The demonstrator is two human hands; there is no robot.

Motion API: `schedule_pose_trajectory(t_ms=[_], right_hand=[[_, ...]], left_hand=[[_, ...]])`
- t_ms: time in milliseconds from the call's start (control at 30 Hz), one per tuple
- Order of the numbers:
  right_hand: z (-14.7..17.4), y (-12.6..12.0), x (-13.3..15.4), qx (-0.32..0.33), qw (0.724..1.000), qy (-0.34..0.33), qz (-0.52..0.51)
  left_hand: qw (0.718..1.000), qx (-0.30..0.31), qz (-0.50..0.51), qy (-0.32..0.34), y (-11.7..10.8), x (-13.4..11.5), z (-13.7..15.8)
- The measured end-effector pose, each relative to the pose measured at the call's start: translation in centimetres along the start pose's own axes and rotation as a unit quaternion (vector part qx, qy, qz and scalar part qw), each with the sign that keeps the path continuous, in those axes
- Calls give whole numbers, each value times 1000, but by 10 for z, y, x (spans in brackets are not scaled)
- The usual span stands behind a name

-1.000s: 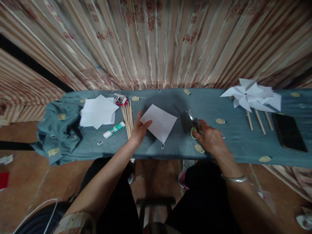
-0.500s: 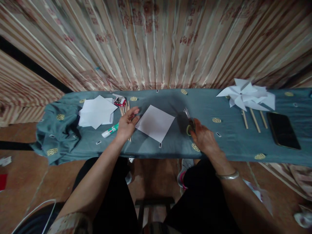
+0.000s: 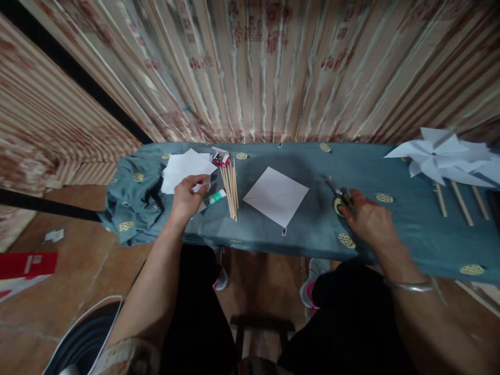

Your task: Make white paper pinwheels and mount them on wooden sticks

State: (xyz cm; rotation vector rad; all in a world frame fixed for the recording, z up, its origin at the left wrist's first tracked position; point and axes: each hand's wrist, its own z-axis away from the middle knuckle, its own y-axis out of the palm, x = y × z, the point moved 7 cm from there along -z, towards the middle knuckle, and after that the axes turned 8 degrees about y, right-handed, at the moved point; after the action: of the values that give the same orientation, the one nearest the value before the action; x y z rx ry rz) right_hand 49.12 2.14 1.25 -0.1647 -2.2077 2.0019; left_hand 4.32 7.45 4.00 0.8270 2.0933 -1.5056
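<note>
Right hand [image 3: 367, 217] right of paper square [image 3: 276, 196]: fingers clamped on scissors [image 3: 339, 196]. Left hand [image 3: 188, 199] left of square: cannot tell finger closure.

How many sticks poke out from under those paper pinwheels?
3, side by side to the right of the right hand: left stick, middle stick, right stick. More may be hidden beneath the pinwheels.

Left hand [image 3: 188, 199] blocks one end of the glue [image 3: 215, 199] and a corner of the paper stack [image 3: 183, 169], so can't tell if it's touching either. Right hand [image 3: 369, 216] covers part of the scissors [image 3: 339, 202], tips kinda blurry. Phone's [image 3: 496, 205] mostly chopped off by the right edge, pinwheels [image 3: 433, 154] clipped too. Bits in the box [image 3: 221, 161]? Too tiny.
</note>
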Motion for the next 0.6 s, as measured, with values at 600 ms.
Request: schedule_pose_trajectory(t_ms=[600], right_hand=[[28,-5,148,54,896,-156,-412]], left_hand=[[918,57,371,-131,50,-25,50]])
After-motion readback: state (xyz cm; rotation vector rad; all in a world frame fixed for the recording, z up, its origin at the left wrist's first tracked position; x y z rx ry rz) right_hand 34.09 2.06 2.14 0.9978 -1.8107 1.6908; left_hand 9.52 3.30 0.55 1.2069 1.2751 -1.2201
